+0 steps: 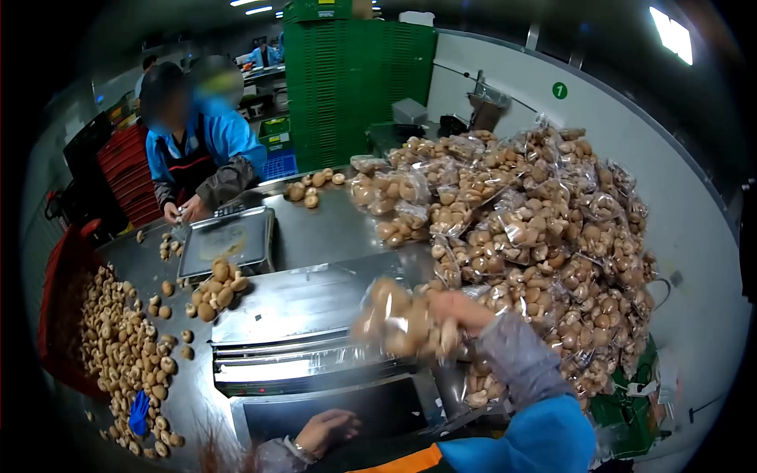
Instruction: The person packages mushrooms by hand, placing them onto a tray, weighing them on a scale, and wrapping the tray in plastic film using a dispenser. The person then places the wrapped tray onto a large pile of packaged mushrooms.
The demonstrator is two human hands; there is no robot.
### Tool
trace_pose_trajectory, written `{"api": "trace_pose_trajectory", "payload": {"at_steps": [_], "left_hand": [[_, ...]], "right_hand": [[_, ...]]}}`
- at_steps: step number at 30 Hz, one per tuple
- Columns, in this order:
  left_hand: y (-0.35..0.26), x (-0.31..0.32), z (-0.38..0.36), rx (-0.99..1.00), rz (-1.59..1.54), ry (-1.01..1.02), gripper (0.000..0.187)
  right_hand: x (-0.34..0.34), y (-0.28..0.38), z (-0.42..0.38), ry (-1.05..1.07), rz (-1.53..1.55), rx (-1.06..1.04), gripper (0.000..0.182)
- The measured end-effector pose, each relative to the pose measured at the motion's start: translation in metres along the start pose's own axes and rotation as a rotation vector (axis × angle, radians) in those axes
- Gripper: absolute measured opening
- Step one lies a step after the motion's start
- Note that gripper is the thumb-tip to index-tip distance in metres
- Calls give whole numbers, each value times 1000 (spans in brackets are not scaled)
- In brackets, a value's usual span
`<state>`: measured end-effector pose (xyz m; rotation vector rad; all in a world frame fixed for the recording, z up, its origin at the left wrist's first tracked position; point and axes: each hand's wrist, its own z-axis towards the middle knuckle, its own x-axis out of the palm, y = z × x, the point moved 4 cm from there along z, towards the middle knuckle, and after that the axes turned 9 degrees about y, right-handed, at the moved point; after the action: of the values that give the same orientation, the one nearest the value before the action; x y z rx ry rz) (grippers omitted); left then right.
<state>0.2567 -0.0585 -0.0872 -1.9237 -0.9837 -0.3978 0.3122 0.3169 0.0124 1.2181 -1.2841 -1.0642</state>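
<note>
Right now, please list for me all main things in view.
Plastic mushroom bags: many, clear, piled right
Loose round mushrooms: many, brown, mostly lower left
Open plastic crate: one, red, left
Flat metal scale: one, silver, left of centre
Long metal machine: one, silver, centre
Crumpled glove: one, blue, lower left
Stacked plastic crates: many, green, back
Metal worktable: one, silver, beneath
Nearest person: one, blue sleeves, upper left
Left hand: one, bare, bottom centre
Right hand: one, bare, centre, holding bagged mushrooms

Metal table (319, 223): bagged mushrooms (544, 236) heaped at right; flat-topped scale (230, 243) toward far side; loose mushrooms (118, 335) strewn left, blue glove (139, 414) among them.
</note>
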Motion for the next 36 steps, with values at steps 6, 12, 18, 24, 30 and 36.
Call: {"api": "trace_pose_trajectory", "payload": {"at_steps": [6, 12, 18, 24, 30, 36], "left_hand": [[5, -15, -10, 122, -74, -112, 24], [3, -24, -23, 149, -131, -228, 20], [-68, -17, -59, 409, 44, -330, 16], [-130, -43, -91, 528, 327, -459, 15], [-204, -63, -118, 649, 636, -621, 20], [-264, -146, -111, 796, 838, -873, 58]], "right_hand": [[-159, 48, 64, -493, 409, -167, 38], [-135, 55, 114, -175, 486, -132, 45], [-33, 47, 122, 75, -75, 250, 41], [0, 52, 98, 126, -165, 262, 37], [26, 51, 54, 81, -173, 236, 35], [59, 30, 8, -25, -172, 321, 34]]}}
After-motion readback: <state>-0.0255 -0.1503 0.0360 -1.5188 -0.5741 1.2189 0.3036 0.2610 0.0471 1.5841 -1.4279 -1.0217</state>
